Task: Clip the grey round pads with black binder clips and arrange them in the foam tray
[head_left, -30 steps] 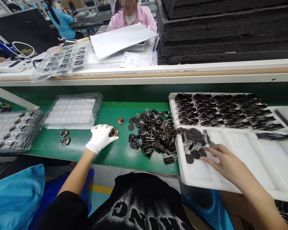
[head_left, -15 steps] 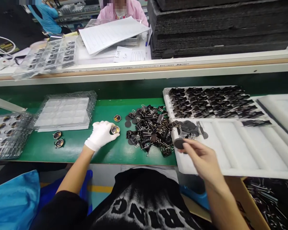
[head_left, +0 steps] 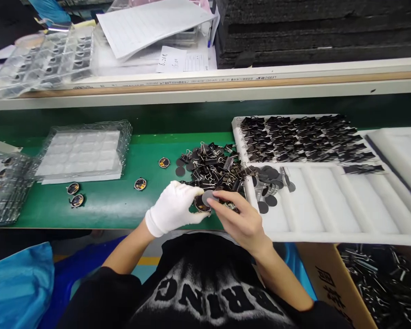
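Note:
My left hand (head_left: pixel 176 208), in a white glove, pinches a round watch head (head_left: pixel 201 204) with a metal rim and dark face between thumb and fingers. My bare right hand (head_left: pixel 241 219) holds a thin grey disc (head_left: pixel 209 197) over the watch head, partly covering it. Whether the two touch, I cannot tell. Just behind the hands lies a heap of black binder clips (head_left: pixel 214 167), partly hidden by them. Another watch head (head_left: pixel 140 184) rests on the green table left of my gloved hand, and a further watch head (head_left: pixel 164 162) lies behind it.
A white foam tray (head_left: pixel 315 201) at right bears rows of black binder clips (head_left: pixel 294 139) and loose grey discs (head_left: pixel 270 178). Clear plastic trays (head_left: pixel 85 151) are stacked at left. Along the back runs a white shelf edge (head_left: pixel 178 98). A carton (head_left: pixel 329 278) of clips stands lower right.
My left hand has moved right with the watch head. My right hand has come left from the foam tray with the disc, so both hands now meet. The view has tilted down.

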`<state>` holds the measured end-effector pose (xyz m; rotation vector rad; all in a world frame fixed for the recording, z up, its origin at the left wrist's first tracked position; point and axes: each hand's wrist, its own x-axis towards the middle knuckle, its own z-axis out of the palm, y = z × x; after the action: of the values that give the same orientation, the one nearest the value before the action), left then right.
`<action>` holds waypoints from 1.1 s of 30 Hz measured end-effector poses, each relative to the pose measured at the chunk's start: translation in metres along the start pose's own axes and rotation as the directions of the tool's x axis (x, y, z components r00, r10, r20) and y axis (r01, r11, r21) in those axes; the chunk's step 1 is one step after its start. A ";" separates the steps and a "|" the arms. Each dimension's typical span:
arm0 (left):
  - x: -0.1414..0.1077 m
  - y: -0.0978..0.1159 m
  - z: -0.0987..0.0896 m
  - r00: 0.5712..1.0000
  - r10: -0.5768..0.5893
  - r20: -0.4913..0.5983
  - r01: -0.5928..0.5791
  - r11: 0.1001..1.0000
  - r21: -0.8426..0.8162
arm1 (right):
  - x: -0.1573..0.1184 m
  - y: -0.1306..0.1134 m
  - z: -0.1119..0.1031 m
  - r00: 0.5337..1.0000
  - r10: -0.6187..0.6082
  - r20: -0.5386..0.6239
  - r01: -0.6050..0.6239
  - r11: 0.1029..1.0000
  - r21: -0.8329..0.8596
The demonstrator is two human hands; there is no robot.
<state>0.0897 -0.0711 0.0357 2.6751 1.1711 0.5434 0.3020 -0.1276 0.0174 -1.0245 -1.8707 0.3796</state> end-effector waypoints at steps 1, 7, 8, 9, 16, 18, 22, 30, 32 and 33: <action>0.000 0.000 0.001 1.000 0.006 -0.007 -0.006 1.000 -0.013 | -0.002 0.001 -0.002 0.998 -0.047 0.041 0.048 0.998 -0.035; 0.002 0.004 0.010 0.997 0.079 -0.012 -0.079 0.995 -0.053 | -0.007 0.002 -0.003 0.998 0.025 0.059 -0.027 0.999 0.027; 0.002 0.006 0.011 0.995 0.104 -0.004 -0.104 0.993 -0.060 | -0.008 0.001 -0.003 0.991 0.127 0.037 -0.130 0.988 0.089; 0.001 0.008 0.011 0.991 0.134 0.003 -0.133 0.989 -0.064 | -0.009 0.001 -0.002 0.967 0.250 0.054 -0.256 0.952 0.168; 0.012 -0.008 -0.003 0.983 0.165 0.083 -0.150 0.976 -0.156 | -0.015 0.013 -0.005 0.669 0.594 0.447 -0.733 0.427 0.530; 0.028 -0.028 -0.001 0.995 -0.095 0.041 0.098 0.992 -0.078 | -0.017 0.017 -0.003 0.648 0.661 0.378 -0.713 0.353 0.606; 0.069 -0.065 0.018 0.924 -0.374 0.081 0.368 0.926 0.081 | -0.017 0.016 0.003 0.631 0.702 0.330 -0.657 0.257 0.709; 0.081 -0.088 0.026 0.955 -0.273 0.115 0.288 0.946 -0.148 | -0.024 0.011 -0.001 0.657 0.620 0.428 -0.646 0.171 0.744; 0.072 -0.090 0.021 0.952 -0.304 0.039 0.303 0.915 -0.265 | -0.026 0.012 -0.001 0.683 0.599 0.418 -0.625 0.183 0.759; 0.067 -0.090 0.019 0.947 -0.322 -0.006 0.303 0.898 -0.319 | -0.026 0.012 0.000 0.696 0.593 0.405 -0.608 0.188 0.771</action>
<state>0.0783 0.0391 0.0093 2.1623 1.3657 0.6902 0.3132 -0.1406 -0.0058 -0.9211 -0.8463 1.6642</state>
